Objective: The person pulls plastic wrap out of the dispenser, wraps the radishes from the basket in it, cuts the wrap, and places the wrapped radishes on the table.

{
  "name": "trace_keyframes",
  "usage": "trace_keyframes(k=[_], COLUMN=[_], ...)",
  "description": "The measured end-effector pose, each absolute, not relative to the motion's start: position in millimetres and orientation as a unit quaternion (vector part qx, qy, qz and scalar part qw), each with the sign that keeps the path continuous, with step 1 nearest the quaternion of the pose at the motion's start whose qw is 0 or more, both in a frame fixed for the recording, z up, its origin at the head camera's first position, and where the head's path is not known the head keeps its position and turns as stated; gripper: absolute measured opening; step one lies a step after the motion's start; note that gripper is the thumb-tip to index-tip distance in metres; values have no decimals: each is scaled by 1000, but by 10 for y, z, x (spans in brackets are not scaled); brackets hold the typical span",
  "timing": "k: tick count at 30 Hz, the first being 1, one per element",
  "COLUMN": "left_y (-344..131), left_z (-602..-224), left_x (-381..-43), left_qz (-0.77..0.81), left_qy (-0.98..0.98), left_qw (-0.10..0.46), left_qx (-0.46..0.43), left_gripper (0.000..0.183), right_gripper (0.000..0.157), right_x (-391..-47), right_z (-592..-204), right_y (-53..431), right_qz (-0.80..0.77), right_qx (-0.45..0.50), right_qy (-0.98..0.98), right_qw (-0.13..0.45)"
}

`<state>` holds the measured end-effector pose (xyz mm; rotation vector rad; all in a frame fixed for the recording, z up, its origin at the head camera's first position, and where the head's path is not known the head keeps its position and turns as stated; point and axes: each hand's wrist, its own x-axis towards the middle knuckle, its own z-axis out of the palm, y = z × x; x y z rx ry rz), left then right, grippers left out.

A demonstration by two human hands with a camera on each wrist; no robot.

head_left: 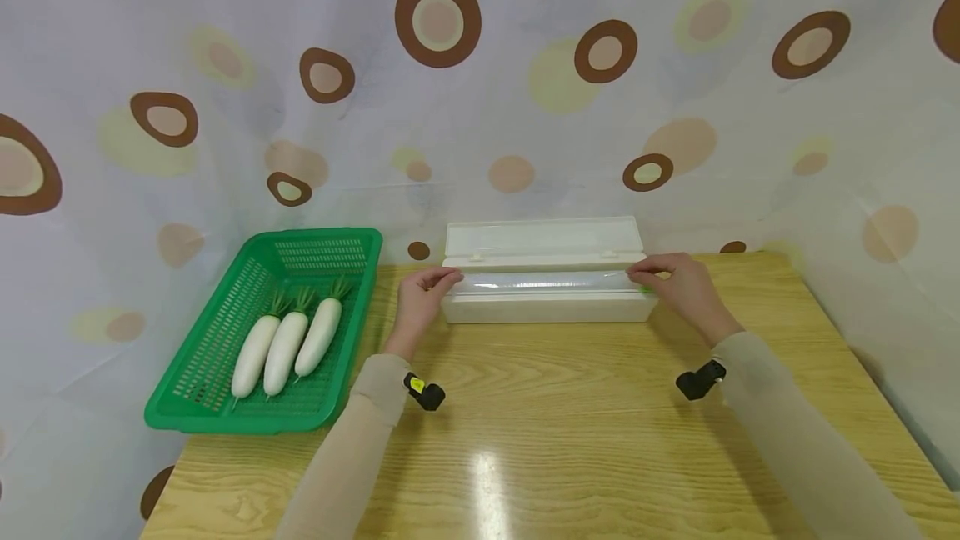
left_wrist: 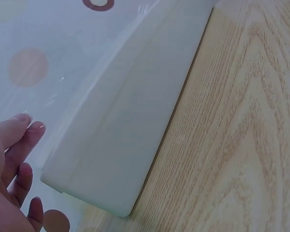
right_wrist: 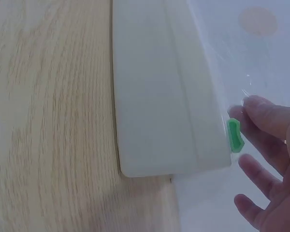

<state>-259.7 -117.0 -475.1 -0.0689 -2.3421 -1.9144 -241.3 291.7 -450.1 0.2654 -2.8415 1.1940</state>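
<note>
**Clear film (head_left: 540, 281) pinched at both ends along an open white box (head_left: 547, 311)**

A pale cloth (head_left: 510, 119) printed with brown rings and with peach and yellow dots hangs behind a wood-grain table (head_left: 570, 432). On the table's left side, a green basket (head_left: 243, 422) with slotted walls sits slightly askew.

The box lies lengthwise at the table's far edge, right of the basket. It is long, narrow and off-white, with a smooth face, rounded corners and a faint line running along its length. Its lid (head_left: 543, 236) leans up at the back. The film is see-through and glossy, with bright streaks and fine creases where it is pulled taut between the hands.

The left hand (head_left: 420, 302) pinches the film's left end between thumb and forefinger; the right hand (head_left: 684, 288) pinches the right end likewise, its other fingers loosely bent.

Three white radishes (head_left: 286, 352) with green stubs lie side by side in the basket. A small green tab (right_wrist: 236, 135) shows at the box's right end.
</note>
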Motion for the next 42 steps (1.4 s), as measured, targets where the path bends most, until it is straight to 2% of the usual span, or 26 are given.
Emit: trace_keyframes(k=[11, 25, 31, 42], left_y=[-1176, -1155, -1147, -1174], left_z=[-4771, -4671, -4588, -4465], left_x=[-2618, -2670, -2683, -2684], left_qz=[-644, -664, -689, -702], left_qy=[-763, -739, -715, -701], left_qw=[62, 110, 114, 113], left_qx=[-10, -32, -37, -52], left_gripper=[20, 23, 22, 26], right_gripper=[41, 41, 41, 54], right_x=[-2400, -2455, -2464, -2420], right_z=[-4493, -4382, -4318, -4164], right_y=[2953, 3001, 3013, 3036], right_qz=[440, 459, 471, 508], right_qx=[55, 64, 58, 26], right_qy=[-896, -884, -876, -859], right_qw=[17, 63, 85, 55])
